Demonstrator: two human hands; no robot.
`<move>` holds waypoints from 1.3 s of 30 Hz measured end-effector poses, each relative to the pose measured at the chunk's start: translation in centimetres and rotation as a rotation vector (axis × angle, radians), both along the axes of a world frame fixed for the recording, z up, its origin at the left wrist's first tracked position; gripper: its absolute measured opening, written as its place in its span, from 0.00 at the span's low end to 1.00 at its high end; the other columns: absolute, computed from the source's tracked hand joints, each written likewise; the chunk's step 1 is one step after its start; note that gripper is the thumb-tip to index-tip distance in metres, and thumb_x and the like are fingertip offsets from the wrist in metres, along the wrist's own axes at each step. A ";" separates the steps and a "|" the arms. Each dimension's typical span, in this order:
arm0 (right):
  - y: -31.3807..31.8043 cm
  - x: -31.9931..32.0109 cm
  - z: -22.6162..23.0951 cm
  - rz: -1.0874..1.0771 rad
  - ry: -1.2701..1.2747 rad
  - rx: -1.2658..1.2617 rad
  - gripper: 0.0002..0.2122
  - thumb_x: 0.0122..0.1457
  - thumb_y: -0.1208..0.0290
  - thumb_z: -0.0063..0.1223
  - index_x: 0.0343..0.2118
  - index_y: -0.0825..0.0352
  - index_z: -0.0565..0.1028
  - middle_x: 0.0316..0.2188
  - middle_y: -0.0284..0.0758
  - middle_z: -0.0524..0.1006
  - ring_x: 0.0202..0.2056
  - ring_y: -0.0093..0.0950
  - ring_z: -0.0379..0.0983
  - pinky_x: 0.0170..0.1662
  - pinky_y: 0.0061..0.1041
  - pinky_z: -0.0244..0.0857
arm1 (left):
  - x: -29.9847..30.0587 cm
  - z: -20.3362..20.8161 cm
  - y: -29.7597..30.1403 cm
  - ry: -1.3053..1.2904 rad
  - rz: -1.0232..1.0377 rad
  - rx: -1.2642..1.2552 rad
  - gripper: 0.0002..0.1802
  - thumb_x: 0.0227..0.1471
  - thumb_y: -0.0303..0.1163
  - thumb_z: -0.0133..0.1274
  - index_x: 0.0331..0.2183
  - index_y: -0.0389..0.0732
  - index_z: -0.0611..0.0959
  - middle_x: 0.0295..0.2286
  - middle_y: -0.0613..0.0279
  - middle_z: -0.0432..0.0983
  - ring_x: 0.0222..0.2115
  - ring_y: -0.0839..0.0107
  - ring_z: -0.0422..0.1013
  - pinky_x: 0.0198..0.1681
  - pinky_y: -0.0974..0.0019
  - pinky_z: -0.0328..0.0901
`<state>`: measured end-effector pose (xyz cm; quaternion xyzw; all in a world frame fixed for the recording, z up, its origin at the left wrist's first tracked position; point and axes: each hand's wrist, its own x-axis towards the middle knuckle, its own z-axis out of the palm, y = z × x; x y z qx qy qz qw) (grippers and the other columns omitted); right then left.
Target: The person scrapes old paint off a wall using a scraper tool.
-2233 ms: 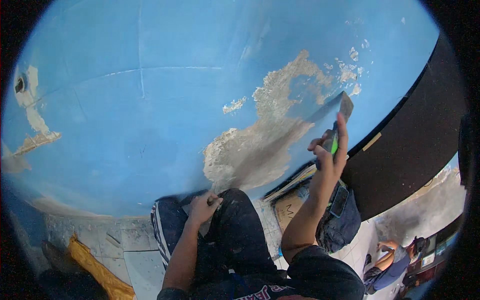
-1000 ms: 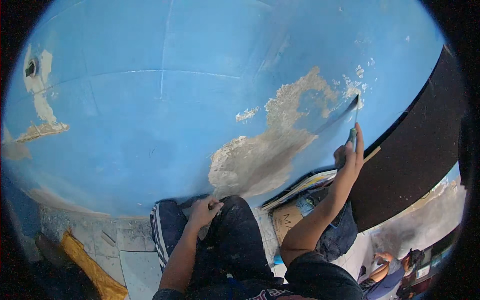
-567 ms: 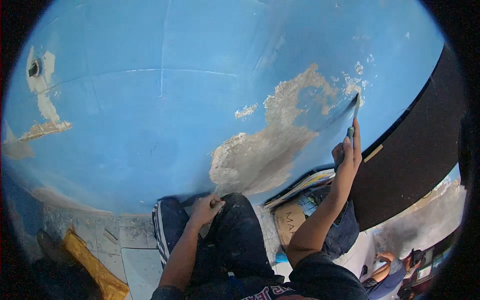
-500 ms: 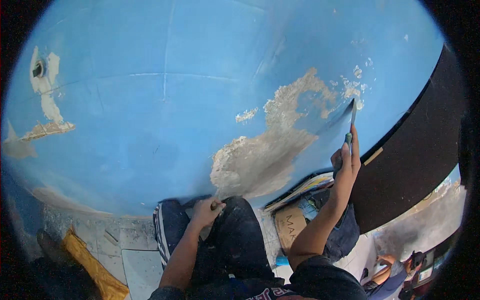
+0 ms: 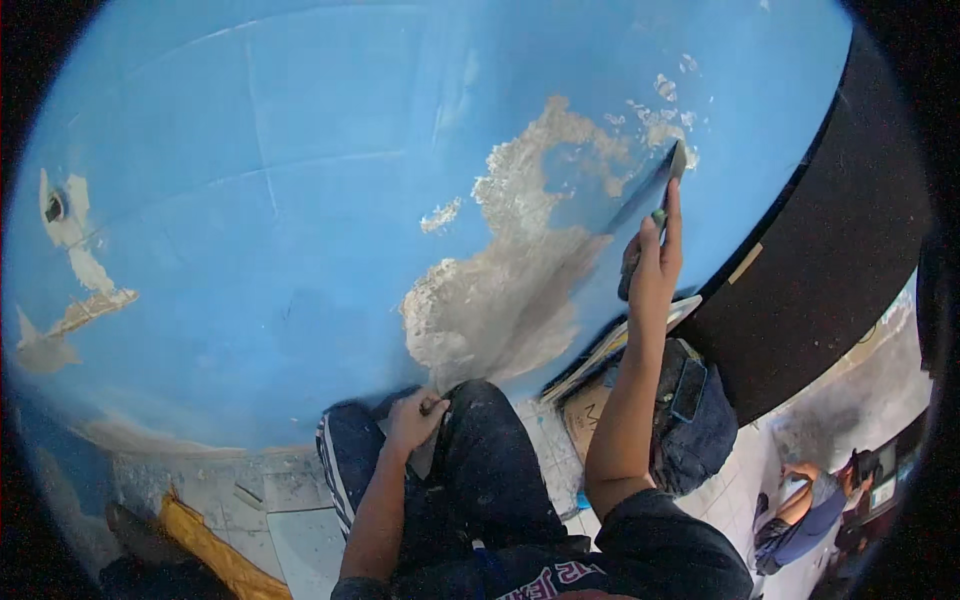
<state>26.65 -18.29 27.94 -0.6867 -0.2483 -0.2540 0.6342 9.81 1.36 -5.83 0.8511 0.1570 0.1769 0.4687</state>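
Scraper (image 5: 659, 216) at a chipped blue wall (image 5: 250, 250)

The right hand (image 5: 655, 258) grips the scraper, its blade (image 5: 679, 161) at pale spots (image 5: 662, 131) right of the large grey patch (image 5: 500, 290). Well apart, the left hand (image 5: 411, 421) is curled around a partly hidden object (image 5: 429, 406) between the knees (image 5: 485, 408).

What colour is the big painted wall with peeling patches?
The big painted wall is light blue, best seen in the head view.
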 end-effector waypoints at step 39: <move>-0.8 -10.5 -32.6 0.523 0.133 -0.872 0.26 0.56 0.62 0.57 0.58 0.58 0.68 0.48 0.42 0.76 0.43 0.41 0.76 0.52 0.42 0.62 | -0.6 1.1 -1.1 -0.055 -0.377 -1.280 0.25 0.50 0.40 0.60 0.48 0.38 0.78 0.38 0.61 0.77 0.44 0.67 0.71 0.51 0.61 0.64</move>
